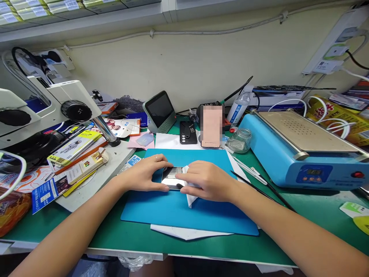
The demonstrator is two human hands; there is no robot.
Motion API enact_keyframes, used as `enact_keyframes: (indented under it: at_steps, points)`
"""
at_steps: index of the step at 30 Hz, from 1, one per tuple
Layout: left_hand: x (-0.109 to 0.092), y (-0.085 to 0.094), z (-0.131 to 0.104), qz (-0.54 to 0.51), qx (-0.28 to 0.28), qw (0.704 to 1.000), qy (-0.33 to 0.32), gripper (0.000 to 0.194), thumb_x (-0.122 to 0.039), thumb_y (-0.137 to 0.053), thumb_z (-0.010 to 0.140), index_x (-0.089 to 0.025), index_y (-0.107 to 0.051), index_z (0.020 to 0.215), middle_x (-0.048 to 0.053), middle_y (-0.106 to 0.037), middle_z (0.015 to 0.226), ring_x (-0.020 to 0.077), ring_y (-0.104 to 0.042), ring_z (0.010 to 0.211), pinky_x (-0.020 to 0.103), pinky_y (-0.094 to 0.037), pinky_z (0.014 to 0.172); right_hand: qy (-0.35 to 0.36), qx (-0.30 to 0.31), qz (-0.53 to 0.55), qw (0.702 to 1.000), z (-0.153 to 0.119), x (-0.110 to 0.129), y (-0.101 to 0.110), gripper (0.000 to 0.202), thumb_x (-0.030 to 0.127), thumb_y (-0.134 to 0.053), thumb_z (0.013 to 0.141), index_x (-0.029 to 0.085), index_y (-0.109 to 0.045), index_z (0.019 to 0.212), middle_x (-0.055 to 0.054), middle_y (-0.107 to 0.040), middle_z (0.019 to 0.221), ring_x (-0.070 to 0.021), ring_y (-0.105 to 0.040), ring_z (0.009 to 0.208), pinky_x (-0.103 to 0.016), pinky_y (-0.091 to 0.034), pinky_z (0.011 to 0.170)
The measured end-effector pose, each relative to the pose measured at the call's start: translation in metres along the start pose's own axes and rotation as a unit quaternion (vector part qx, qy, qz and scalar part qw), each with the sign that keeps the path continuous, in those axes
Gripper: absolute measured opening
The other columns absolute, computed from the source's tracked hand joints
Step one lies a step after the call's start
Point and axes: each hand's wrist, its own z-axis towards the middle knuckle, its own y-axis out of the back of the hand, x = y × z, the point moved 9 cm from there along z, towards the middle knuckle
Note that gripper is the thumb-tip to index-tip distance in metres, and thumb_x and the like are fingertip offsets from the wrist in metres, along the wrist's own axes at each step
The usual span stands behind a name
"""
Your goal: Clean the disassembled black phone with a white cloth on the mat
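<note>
Phone (169, 181) lies gripped in the spread left hand (147, 173); the right hand (210, 181), forefinger extended, clutches tissue (190, 201).

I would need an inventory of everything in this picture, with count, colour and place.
table: 1, green, foreground
mat: 1, blue, on table
flat device: 1, silver and black, on mat
tissue: 1, white, at device's right end
microscope: 1, white and black, left
printed packets: several, multicoloured, left
display: 1, grey frame, rear middle
phone or case: 1, black, rear middle
upright phone: 1, pink screen, rear middle
machine: 1, blue, right
jar: 1, clear, beside machine
bottle: 1, clear, behind jar
thin tools: several, black and white, beside mat
boxes: several, yellow and grey, top left
left hand: 1, bare, on device
right hand: 1, bare, on tissue
</note>
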Motion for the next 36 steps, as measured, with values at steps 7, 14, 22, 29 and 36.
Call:
enact_keyframes:
  at_steps: [7,14,22,29,36]
  points:
    - [0.0,0.0,0.0,0.004,0.001,1.0,0.001,0.064,-0.058,-0.071,0.084,-0.023,-0.056,0.136,0.008,-0.058,0.127,0.0257,-0.06,0.112,0.036,-0.049,0.097,-0.04,0.002,-0.007,0.999,-0.001,-0.01,0.0,0.033,0.038,-0.054,0.103,0.014,-0.069,0.12,-0.007,-0.072,0.083,-0.0203,-0.064,0.078,-0.032,-0.044,0.074]
    - [0.0,0.0,0.001,0.004,-0.01,1.0,-0.003,0.062,-0.056,-0.071,0.084,-0.023,-0.058,0.135,0.007,-0.058,0.125,0.0252,-0.06,0.111,0.035,-0.049,0.097,-0.029,-0.005,0.001,1.0,-0.001,-0.008,0.001,0.032,0.037,-0.054,0.103,0.014,-0.071,0.117,-0.007,-0.072,0.081,-0.0201,-0.064,0.078,-0.031,-0.044,0.074]
    - [-0.001,0.001,0.001,0.001,-0.012,1.0,-0.006,0.059,-0.056,-0.071,0.084,-0.023,-0.06,0.132,0.007,-0.059,0.123,0.025,-0.06,0.11,0.035,-0.049,0.097,-0.022,0.013,0.029,0.999,0.002,-0.003,-0.006,0.037,0.04,-0.054,0.103,0.015,-0.064,0.129,-0.008,-0.074,0.088,-0.0202,-0.066,0.081,-0.031,-0.046,0.075]
    - [0.0,0.0,0.001,-0.003,-0.012,1.0,-0.003,0.061,-0.056,-0.072,0.083,-0.023,-0.059,0.133,0.008,-0.059,0.123,0.0253,-0.06,0.11,0.035,-0.049,0.096,-0.029,-0.003,0.009,1.0,0.002,-0.003,-0.002,0.034,0.039,-0.053,0.103,0.014,-0.069,0.121,-0.009,-0.074,0.089,-0.0213,-0.067,0.082,-0.033,-0.046,0.075]
    - [0.001,-0.001,0.001,-0.005,-0.008,1.0,0.0,0.062,-0.058,-0.07,0.084,-0.023,-0.058,0.134,0.008,-0.058,0.124,0.0258,-0.06,0.111,0.036,-0.049,0.097,-0.061,-0.012,-0.004,0.998,0.001,-0.014,0.002,0.033,0.036,-0.052,0.104,0.013,-0.071,0.117,-0.009,-0.074,0.087,-0.022,-0.068,0.083,-0.033,-0.047,0.076]
